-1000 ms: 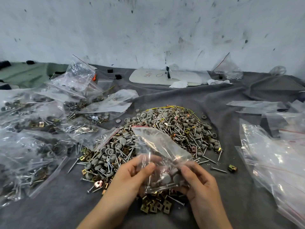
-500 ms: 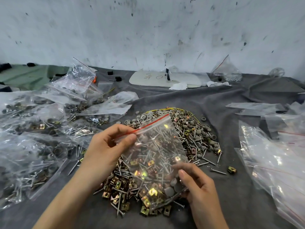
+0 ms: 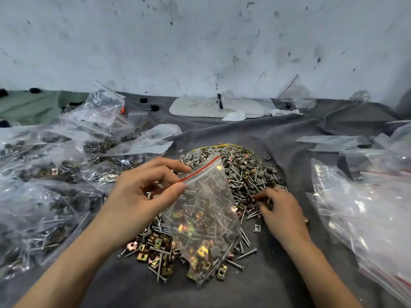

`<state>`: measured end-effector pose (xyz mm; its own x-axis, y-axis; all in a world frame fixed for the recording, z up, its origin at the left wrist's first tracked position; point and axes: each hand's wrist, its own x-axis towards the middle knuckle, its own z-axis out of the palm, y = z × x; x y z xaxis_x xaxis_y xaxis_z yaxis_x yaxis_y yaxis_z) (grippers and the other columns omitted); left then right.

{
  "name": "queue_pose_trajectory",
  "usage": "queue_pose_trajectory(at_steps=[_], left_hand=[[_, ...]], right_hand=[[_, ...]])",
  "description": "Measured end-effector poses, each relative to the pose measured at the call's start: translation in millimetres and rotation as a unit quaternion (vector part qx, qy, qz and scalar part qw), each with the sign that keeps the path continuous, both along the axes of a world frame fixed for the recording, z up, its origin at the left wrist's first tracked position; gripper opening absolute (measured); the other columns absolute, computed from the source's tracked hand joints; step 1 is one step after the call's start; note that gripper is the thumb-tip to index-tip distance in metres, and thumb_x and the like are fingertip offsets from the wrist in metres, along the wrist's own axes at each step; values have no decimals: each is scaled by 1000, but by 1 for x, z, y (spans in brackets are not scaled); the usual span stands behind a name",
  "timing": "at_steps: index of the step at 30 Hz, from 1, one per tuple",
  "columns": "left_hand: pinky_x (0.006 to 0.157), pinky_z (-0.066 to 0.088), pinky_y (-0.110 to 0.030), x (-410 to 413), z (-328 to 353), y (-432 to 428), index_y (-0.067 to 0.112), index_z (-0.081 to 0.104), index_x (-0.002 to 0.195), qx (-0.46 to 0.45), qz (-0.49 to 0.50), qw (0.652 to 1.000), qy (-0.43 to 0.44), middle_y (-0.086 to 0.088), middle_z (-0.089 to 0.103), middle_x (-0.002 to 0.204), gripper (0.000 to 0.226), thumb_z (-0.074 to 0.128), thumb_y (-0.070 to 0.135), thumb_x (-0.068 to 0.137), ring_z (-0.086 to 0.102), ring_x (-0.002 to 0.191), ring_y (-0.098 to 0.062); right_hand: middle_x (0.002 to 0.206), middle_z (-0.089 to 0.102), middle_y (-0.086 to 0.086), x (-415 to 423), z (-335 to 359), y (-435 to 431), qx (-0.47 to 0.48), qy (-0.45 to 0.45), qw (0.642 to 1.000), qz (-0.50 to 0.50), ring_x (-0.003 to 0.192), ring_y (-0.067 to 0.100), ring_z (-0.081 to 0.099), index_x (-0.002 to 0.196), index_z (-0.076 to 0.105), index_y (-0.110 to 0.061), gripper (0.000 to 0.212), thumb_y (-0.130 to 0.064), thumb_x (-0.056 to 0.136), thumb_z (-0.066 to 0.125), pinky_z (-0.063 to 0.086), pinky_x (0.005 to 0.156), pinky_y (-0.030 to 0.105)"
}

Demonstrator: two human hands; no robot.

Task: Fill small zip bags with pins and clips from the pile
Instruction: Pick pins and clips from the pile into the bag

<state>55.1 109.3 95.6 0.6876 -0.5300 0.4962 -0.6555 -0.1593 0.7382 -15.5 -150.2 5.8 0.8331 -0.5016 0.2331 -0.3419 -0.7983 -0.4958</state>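
My left hand (image 3: 142, 192) pinches the red zip strip of a small clear zip bag (image 3: 204, 210) between thumb and fingers. The bag hangs over the pile (image 3: 244, 172) of pins, grey caps and brass clips on the grey cloth. Pins, brass clips and grey caps lie in the bag's bottom. My right hand (image 3: 278, 207) is on the pile's right edge, fingers curled down among the pins; I cannot tell whether it holds any. More brass clips (image 3: 155, 250) lie loose at the pile's near-left side.
Several filled bags (image 3: 44, 178) are heaped at the left. Empty zip bags (image 3: 367, 207) lie stacked at the right. A white board (image 3: 215, 106) and another bag (image 3: 295, 94) sit by the stained wall at the back.
My right hand let go of the bag's bottom and moved right onto the pile. My left hand kept the zip strip, and the bag now hangs from it alone.
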Motion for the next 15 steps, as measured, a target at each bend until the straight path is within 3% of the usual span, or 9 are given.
queue_pose_trajectory(at_steps=[4, 8, 11, 15], left_hand=[[72, 54, -30, 2, 1, 1, 16, 72, 71, 12, -6, 1000, -17, 16, 70, 101, 22, 73, 36, 81, 67, 88, -10], [66, 46, -11, 6, 2, 3, 16, 69, 66, 41, -8, 999, -34, 16, 70, 97, 21, 68, 34, 78, 65, 80, -5], [61, 42, -5, 10, 0, 5, 18, 71, 76, 51, -14, 998, -43, 12, 70, 88, 10, 66, 26, 80, 63, 73, -1], [76, 55, -26, 10, -5, 7, 17, 72, 92, 44, -19, 998, -48, 12, 70, 95, 19, 69, 35, 88, 68, 88, -10]], right_hand=[[98, 62, -3, 1, -2, -1, -24, 2, 1000, -6, 100, 22, 55, 95, 69, -22, 11, -21, 85, 67, 43, 84, 32], [97, 66, 2, -1, -6, 4, -44, -7, 996, -79, 99, 26, 54, 93, 67, -19, 9, -22, 86, 63, 41, 81, 35], [96, 67, 1, -1, -5, 4, -60, -8, 994, -92, 97, 27, 50, 92, 64, -20, 10, -17, 83, 65, 40, 83, 37], [81, 57, -1, -4, -1, 4, -5, -61, 996, -61, 87, 27, 53, 85, 61, -15, 20, 0, 74, 69, 40, 76, 33]])
